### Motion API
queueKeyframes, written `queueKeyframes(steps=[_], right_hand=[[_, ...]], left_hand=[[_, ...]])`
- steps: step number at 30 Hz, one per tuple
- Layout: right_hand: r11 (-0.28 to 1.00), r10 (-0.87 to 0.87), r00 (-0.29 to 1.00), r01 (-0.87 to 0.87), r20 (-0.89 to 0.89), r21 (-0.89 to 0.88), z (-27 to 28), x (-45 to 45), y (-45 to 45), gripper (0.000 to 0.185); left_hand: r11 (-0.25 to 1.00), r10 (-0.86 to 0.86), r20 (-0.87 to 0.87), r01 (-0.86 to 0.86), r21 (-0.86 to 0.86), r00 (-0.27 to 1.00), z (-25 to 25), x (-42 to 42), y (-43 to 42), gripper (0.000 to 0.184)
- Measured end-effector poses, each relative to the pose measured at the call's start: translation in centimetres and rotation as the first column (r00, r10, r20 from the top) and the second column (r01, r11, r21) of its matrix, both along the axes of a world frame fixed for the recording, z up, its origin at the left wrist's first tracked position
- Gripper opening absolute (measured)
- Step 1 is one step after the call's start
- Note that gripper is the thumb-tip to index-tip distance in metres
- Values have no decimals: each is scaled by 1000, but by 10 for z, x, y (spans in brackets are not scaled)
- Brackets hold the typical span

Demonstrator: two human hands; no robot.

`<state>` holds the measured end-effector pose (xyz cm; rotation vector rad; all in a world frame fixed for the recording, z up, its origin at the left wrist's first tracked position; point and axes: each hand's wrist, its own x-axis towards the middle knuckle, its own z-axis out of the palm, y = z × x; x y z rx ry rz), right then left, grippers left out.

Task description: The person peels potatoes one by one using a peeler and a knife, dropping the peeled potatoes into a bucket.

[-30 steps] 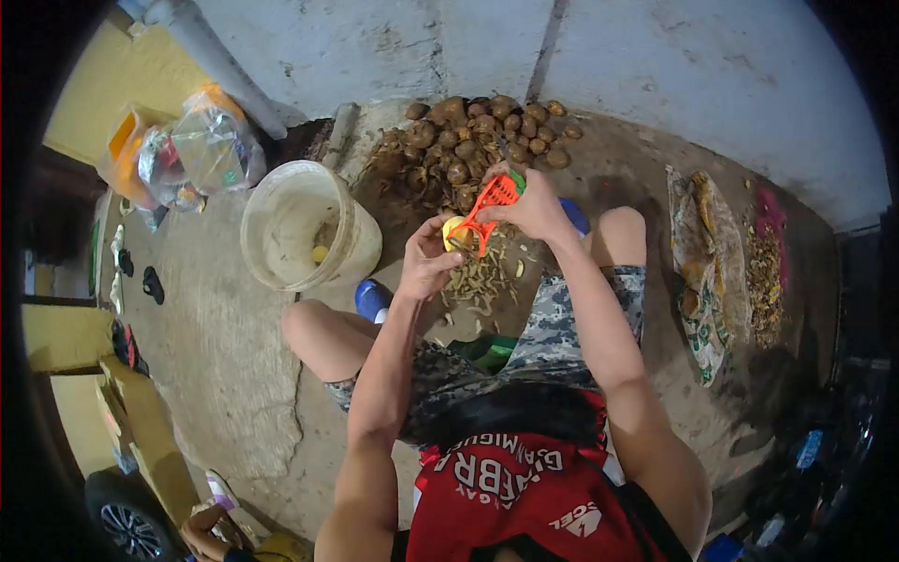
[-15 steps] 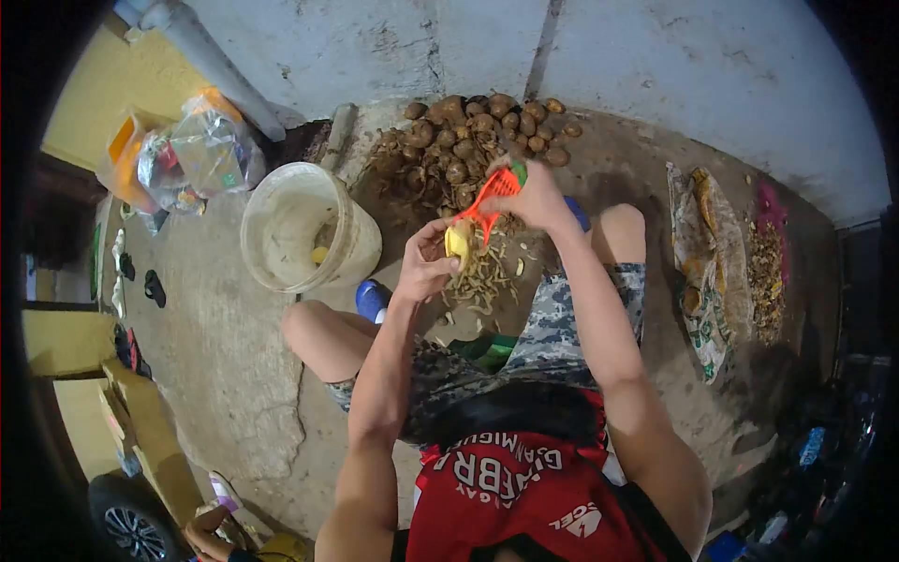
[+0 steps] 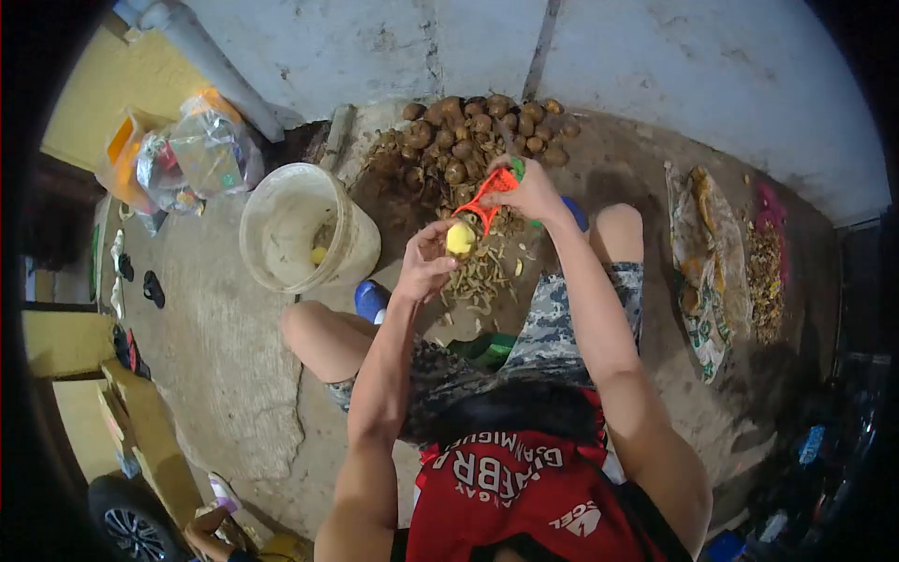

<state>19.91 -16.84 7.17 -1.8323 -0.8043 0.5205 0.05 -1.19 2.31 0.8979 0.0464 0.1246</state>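
Note:
My left hand [image 3: 428, 261] holds a small yellow peeled piece [image 3: 460, 239] between thumb and fingers. My right hand [image 3: 530, 194] is closed round an orange peeler [image 3: 493, 194] with a green part, just above and to the right of the piece. The peeler's lower end is close to the piece; whether they touch I cannot tell. Below both hands lie scattered peelings [image 3: 482, 278] on the floor between my legs. Beyond them is a heap of brown round items [image 3: 459, 140]. Left of my hands stands a white bucket [image 3: 361, 245] with a yellow piece inside.
Plastic bags [image 3: 192, 155] hang at the upper left. A dirty sack [image 3: 707, 272] lies on the right, beside a strip of scraps [image 3: 765, 281]. Dark slippers [image 3: 154, 288] and a wheel [image 3: 136, 529] are at the left. Another person's arm [image 3: 208, 536] shows at the lower left.
The yellow piece has been turned in my left hand and now shows a rounder face. The orange peeler has moved slightly off it, and my right hand has shifted a little.

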Motion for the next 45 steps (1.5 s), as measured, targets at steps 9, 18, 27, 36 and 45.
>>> queueKeyframes(steps=[9, 18, 27, 36, 45], right_hand=[[994, 5, 1000, -6, 11, 107, 14, -24, 1, 57], [996, -76, 996, 74, -36, -52, -25, 7, -1, 60], [995, 25, 996, -32, 80, 98, 7, -17, -2, 57], [992, -102, 991, 95, -90, -86, -16, 12, -10, 53], [998, -43, 998, 45, 43, -41, -2, 3, -4, 55]], left_hand=[[995, 35, -26, -38, -89, 999, -5, 5, 2, 80], [999, -33, -102, 36, 30, 994, -12, 0, 3, 79], [998, 61, -64, -60, 22, 996, -6, 6, 2, 72], [999, -52, -19, 52, -2, 998, 9, 0, 6, 75], [985, -54, -123, 73, 154, 991, 6, -6, 7, 74]])
